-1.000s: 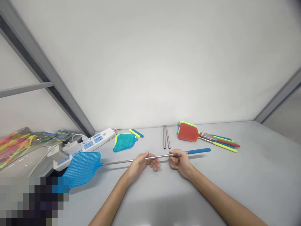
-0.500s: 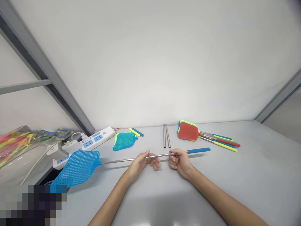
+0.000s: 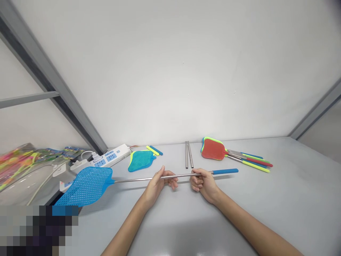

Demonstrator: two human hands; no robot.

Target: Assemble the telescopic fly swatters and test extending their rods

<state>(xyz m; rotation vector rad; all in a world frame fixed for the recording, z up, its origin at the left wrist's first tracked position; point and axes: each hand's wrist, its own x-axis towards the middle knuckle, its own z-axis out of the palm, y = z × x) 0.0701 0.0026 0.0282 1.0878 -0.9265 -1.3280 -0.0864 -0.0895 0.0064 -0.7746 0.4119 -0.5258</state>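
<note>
Head view: left hand (image 3: 156,183), opened wider than before, loosely cradles the blue swatter (image 3: 89,185) — right hand (image 3: 204,183) closed round its shaft (image 3: 133,180).

This looks like a workbench bay in a small workshop, rather than a home, with the long white plastic power strip (image 3: 121,153) as the marker. The strip lies on a plain, smooth grey tabletop (image 3: 170,220) against a bare white wall (image 3: 170,71); a grey metal frame post (image 3: 71,103) slants up behind it. Left of the strip sits clear plastic packaging with brightly coloured contents (image 3: 21,163). Right of it lie sorted parts: slim yellow and blue handle grips (image 3: 156,150), then two bare silvery metal tubes (image 3: 187,156).
</note>
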